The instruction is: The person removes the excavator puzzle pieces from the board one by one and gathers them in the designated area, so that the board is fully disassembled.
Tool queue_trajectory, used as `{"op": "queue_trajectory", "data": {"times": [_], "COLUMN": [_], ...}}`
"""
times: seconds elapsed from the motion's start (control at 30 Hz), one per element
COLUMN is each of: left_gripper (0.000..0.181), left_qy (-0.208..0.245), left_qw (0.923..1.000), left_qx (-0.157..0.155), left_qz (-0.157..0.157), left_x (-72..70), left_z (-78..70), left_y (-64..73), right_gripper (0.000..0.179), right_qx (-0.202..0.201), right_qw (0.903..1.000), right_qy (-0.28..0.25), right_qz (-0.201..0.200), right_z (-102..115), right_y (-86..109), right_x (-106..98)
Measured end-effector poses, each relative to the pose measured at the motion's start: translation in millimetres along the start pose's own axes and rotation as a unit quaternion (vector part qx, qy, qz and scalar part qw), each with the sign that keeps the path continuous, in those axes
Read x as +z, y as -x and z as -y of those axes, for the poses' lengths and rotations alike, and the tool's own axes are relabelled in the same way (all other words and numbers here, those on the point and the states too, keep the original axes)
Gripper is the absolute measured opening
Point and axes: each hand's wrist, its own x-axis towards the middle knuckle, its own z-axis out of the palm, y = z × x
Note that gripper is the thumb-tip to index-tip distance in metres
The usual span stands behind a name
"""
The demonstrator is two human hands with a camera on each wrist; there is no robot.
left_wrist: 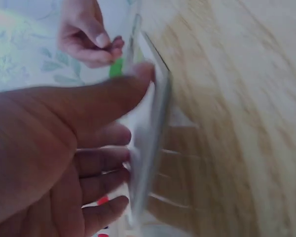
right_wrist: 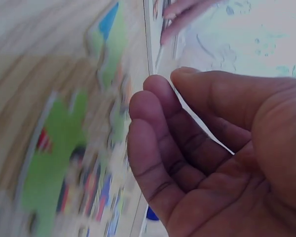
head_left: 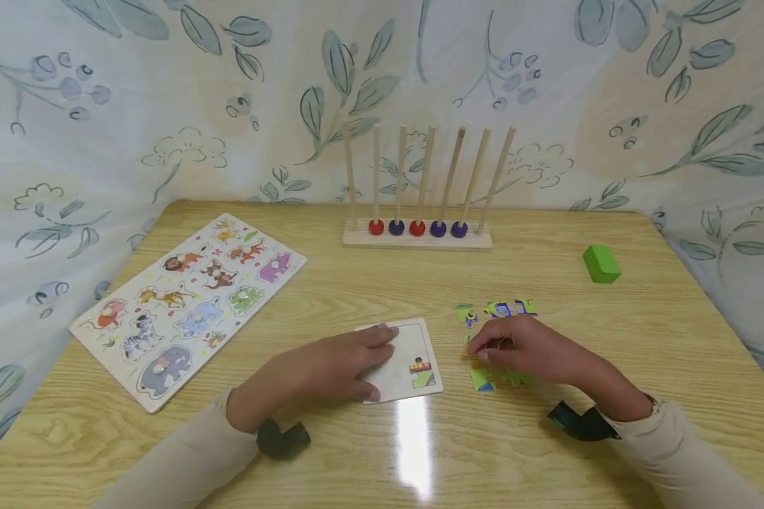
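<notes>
A white square puzzle tray (head_left: 400, 353) lies flat on the table, with a picture piece (head_left: 423, 373) in its near right corner. My left hand (head_left: 334, 362) rests on the tray's left side, fingers spread over the top and thumb at the near edge. Just right of the tray, my right hand (head_left: 528, 350) hovers low over several loose green jigsaw pieces (head_left: 482, 379), partly hiding them. Its fingers (right_wrist: 148, 148) are loosely curled in the right wrist view, with a small gap between thumb and index fingertip. Nothing shows between them.
To the left lies a large animal peg puzzle board (head_left: 187, 300). A wooden rack (head_left: 418, 240) with upright rods and red and blue beads stands at the back. The green block (head_left: 601, 264) sits at the back right, before a patterned cloth (head_left: 280, 106).
</notes>
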Motion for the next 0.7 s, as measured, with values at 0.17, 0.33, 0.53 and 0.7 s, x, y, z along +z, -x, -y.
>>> {"op": "queue_trajectory", "data": {"times": [0.17,0.33,0.53,0.7], "left_gripper": [0.061,0.072,0.071,0.071], "left_qy": [-0.038,0.002,0.006,-0.002], "left_qw": [0.9983,0.9994,0.9991,0.9986], "left_qx": [0.020,0.030,0.040,0.050], "left_qz": [-0.040,-0.019,0.009,0.015], "left_x": [-0.7,6.2,13.6,17.3], "left_z": [-2.6,-1.2,2.2,4.2], "left_y": [1.4,-0.7,-1.9,-3.8], "right_gripper": [0.016,0.017,0.018,0.018], "right_qx": [-0.020,-0.040,-0.049,-0.059], "right_qw": [0.9997,0.9989,0.9987,0.9979], "right_qy": [0.010,0.021,0.008,0.004], "right_qz": [0.010,0.010,0.013,0.026], "right_z": [6,9,17,23], "right_y": [-10.8,-21.0,-29.7,-37.0], "right_x": [9,18,25,30]}}
